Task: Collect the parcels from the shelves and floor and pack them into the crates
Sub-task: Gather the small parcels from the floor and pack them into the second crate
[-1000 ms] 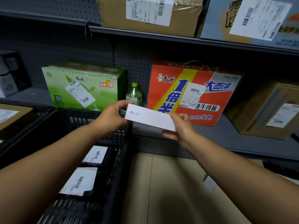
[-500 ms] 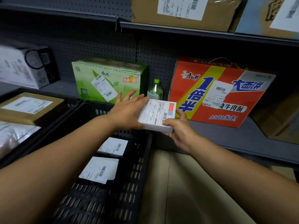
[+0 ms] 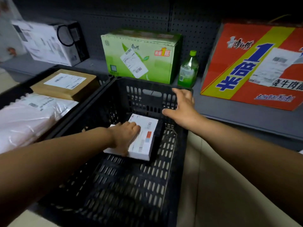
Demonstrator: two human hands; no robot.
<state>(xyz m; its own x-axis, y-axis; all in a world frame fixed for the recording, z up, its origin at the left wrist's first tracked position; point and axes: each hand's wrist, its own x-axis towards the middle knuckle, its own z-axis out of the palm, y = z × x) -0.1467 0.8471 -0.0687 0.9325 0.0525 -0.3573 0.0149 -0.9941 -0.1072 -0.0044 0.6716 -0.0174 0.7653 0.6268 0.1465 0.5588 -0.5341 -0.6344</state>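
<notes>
Head view: the left hand (image 3: 127, 135) lies on the white parcel (image 3: 144, 136), fingers curled over it, its long side running near to far in the crate (image 3: 178, 145); the right hand (image 3: 182, 107) hangs open, holding nothing.

The crate (image 3: 147, 95) is black with rows of little slots. The box (image 3: 144, 138) inside it is white, with a red patch and a pale blue patch on its label. On the shelf (image 3: 229, 108), which is grey, stand a green carton (image 3: 139, 56), a green bottle (image 3: 188, 69), and a red carton (image 3: 255, 66) with a yellow stripe and blue letters.
</notes>
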